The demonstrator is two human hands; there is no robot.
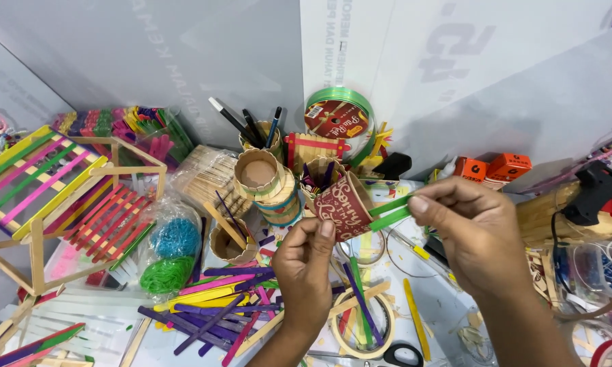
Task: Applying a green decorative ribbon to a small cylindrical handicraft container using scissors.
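My left hand point(304, 268) holds a small red paper cup point(342, 207) with white lettering, tilted on its side above the cluttered table. My right hand point(470, 231) pinches two green craft sticks point(389, 211) and presses them against the cup's side. Under both hands lie loose purple, pink and yellow craft sticks point(214, 307) and a roll of tape point(362, 319).
A coloured stick house point(54, 197) stands at the left. Stick-covered cups point(268, 183), a pen holder point(260, 136) and a green ribbon spool point(340, 115) sit behind. A black glue gun point(595, 194) lies at the right, scissors point(401, 355) near the front edge, bags of rubber bands point(173, 255) left of centre.
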